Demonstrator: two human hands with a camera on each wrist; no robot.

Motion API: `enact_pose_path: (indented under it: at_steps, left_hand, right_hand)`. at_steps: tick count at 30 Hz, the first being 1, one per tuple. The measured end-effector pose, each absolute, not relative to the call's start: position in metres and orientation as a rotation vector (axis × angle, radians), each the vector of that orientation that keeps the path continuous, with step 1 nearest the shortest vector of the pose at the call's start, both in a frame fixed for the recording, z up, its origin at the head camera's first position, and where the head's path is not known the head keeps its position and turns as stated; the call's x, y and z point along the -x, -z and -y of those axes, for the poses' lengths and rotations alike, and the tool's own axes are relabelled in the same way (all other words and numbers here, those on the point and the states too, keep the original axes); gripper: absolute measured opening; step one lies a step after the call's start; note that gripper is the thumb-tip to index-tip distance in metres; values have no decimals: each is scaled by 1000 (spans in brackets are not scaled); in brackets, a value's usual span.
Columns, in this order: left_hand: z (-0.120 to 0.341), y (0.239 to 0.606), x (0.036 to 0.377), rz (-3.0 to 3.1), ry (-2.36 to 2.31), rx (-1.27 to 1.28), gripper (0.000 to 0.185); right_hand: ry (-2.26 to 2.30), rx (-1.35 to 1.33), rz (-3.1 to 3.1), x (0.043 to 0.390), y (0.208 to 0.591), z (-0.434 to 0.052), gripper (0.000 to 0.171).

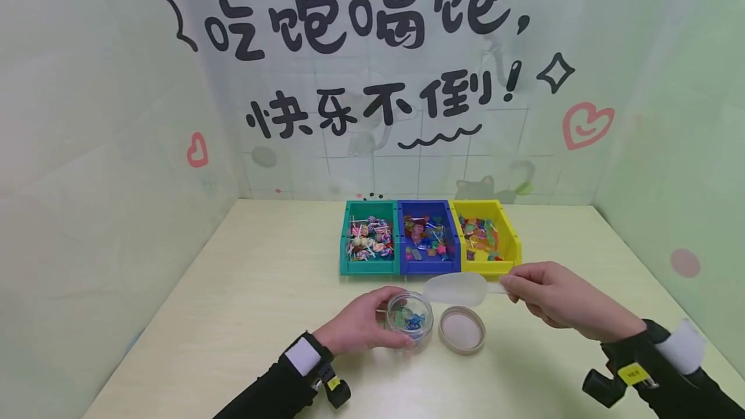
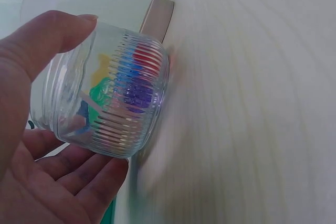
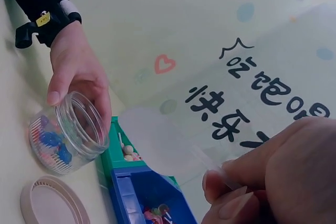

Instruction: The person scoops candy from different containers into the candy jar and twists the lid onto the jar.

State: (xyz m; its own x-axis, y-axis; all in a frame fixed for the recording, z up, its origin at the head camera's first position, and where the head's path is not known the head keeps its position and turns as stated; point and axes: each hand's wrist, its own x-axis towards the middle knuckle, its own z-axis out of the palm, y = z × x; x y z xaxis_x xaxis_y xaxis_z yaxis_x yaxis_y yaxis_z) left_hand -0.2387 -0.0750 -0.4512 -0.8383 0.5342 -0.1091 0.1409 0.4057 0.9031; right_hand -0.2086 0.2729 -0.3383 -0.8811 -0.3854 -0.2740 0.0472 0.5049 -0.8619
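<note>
My left hand [image 1: 369, 322] grips a clear ribbed jar [image 2: 73, 114], thumb on one side and fingers on the other. The jar stands upright on the table without its lid. Inside lie small colourful pieces [image 2: 139, 87], among them green, blue, purple and red ones. My right hand [image 1: 561, 296] pinches the thin handle of a translucent white scoop [image 1: 455, 289]. The scoop's blade is up in the air, to the right of the jar's mouth and in front of the bins. It looks bare. The jar's round pale lid [image 1: 462, 330] lies on the table right beside the jar.
Behind the jar three bins stand in a row: a green bin [image 1: 370, 268] with lollipop-like pieces, a blue bin [image 1: 431, 268] and a yellow bin [image 1: 513, 247] with small colourful pieces. The pale wooden table [image 1: 279, 264] meets printed wall sheets [image 1: 372, 173] at the back and sides.
</note>
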Motion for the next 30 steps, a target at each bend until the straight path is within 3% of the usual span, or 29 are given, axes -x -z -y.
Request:
enact_pose_path:
  at_steps: [13, 30]
  left_hand:
    - [75, 454, 238, -2306, -1417, -601, 74]
    - [76, 456, 240, -2335, -1395, -622, 76]
  right_hand:
    - [1431, 133, -2378, 207, 364, -325, 40]
    - [1318, -77, -2378, 199, 426, -396, 44]
